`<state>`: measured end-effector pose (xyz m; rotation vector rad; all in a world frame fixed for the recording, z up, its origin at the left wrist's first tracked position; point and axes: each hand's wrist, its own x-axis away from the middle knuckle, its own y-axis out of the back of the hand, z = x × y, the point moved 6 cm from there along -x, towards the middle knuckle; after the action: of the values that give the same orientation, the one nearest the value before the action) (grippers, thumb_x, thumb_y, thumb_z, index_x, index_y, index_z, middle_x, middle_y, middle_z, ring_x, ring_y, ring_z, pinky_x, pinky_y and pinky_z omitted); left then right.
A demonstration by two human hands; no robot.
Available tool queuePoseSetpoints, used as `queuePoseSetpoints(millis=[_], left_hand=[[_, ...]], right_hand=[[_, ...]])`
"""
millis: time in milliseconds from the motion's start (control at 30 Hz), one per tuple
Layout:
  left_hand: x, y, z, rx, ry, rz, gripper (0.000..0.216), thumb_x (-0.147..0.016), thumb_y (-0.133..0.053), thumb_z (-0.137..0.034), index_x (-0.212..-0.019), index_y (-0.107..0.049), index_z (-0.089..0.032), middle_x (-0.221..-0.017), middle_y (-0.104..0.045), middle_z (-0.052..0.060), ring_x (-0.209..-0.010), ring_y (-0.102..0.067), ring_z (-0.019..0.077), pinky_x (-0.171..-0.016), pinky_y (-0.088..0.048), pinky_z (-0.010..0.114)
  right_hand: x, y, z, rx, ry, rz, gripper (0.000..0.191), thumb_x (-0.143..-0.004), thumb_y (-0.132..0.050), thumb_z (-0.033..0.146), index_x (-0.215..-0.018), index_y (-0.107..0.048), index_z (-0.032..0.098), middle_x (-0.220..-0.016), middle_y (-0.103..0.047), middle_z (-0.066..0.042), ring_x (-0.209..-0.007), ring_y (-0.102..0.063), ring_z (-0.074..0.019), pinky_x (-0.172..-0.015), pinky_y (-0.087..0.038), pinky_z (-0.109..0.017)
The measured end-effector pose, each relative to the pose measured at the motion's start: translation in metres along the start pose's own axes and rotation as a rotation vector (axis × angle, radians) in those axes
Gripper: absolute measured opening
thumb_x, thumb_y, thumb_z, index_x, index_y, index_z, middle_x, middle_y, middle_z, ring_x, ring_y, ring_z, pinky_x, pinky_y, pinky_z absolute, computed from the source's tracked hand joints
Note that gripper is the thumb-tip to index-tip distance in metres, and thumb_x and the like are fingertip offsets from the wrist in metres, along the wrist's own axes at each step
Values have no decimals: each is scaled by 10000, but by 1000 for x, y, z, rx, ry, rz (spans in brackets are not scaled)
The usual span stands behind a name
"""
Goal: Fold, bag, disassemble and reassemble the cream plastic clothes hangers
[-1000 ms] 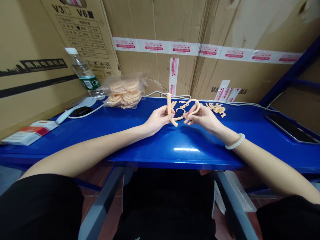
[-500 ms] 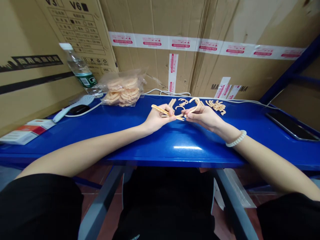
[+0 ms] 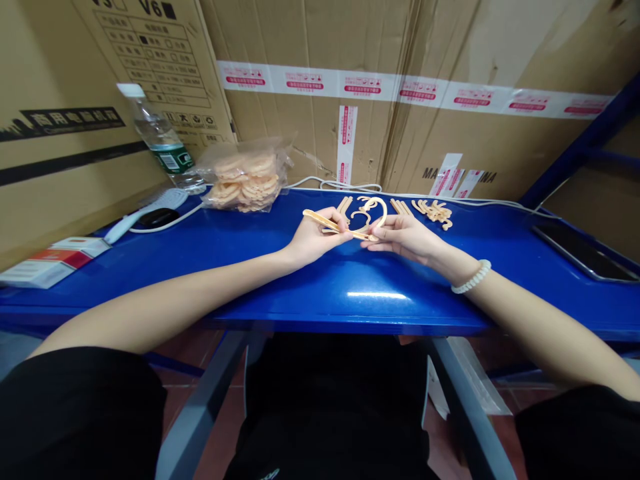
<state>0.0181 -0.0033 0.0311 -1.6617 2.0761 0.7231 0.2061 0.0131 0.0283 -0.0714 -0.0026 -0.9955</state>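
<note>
Brown cardboard (image 3: 310,40), banded with printed white tape (image 3: 445,97), rises behind a glossy blue table (image 3: 300,293). Above its middle, the left hand (image 3: 319,239) has its grip pinched on a straight tan stick (image 3: 318,217) that slants down to the right. The right hand (image 3: 407,235), its wrist ringed by a pale beaded bracelet (image 3: 473,277), pinches a hook-shaped tan piece (image 3: 384,212) between thumb and fingers, the bend uppermost. Stick and hook meet at their lower ends; whether they are joined, I cannot tell. Just behind the hands lie straight sticks (image 3: 400,207) and curled pieces (image 3: 369,202), with a small heap of bent pieces (image 3: 435,213) to the right. Farther left sit a clear bag of tan rings (image 3: 245,181), a green-labelled water bottle (image 3: 169,157) and a red-and-white box (image 3: 55,260). At the far right lies a dark flat-screened device (image 3: 585,252).
</note>
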Motion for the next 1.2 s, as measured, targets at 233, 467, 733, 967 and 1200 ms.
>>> queuePoseSetpoints(millis=[233, 467, 733, 967, 1200], left_hand=[[3, -3, -7, -89, -50, 57, 287, -807, -811, -374, -752, -608, -178, -792, -623, 15, -739, -607, 153, -719, -506, 296], [6, -7, -22, -255, -174, 126, 198, -830, -757, -263, -710, -627, -173, -768, -632, 6, -732, -588, 149, -727, -462, 279], [6, -9, -20, -261, -190, 136, 198, -841, -761, -267, -718, -641, -169, -770, -639, 10, -730, -595, 149, -730, -464, 273], [9, -11, -24, -279, -241, 135, 230, -871, -760, -288, -713, -642, -169, -762, -625, 17, -722, -597, 151, -718, -462, 273], [11, -10, -25, -317, -277, 106, 218, -861, -774, -268, -702, -658, -174, -772, -635, 23, -750, -613, 161, -744, -484, 291]], right_hand=[[-1, -2, -2, 16, 28, 7, 352, -674, -992, 327, -824, -724, 155, -906, -789, -95, -872, -781, -211, -808, -673, -277], [0, -5, -3, 39, 18, 38, 346, -711, -972, 353, -840, -722, 150, -946, -789, -97, -884, -764, -200, -795, -666, -286], [1, -10, -2, 22, -9, 103, 258, -800, -921, 311, -895, -764, 130, -991, -784, -110, -913, -755, -192, -790, -661, -255], [5, -18, 0, -13, -25, 122, 77, -931, -773, 163, -887, -733, 114, -866, -770, -104, -804, -766, -189, -752, -677, -283], [7, -22, 0, -36, -67, 110, 148, -1001, -630, 79, -883, -711, 117, -864, -765, -104, -818, -770, -184, -774, -680, -291]])
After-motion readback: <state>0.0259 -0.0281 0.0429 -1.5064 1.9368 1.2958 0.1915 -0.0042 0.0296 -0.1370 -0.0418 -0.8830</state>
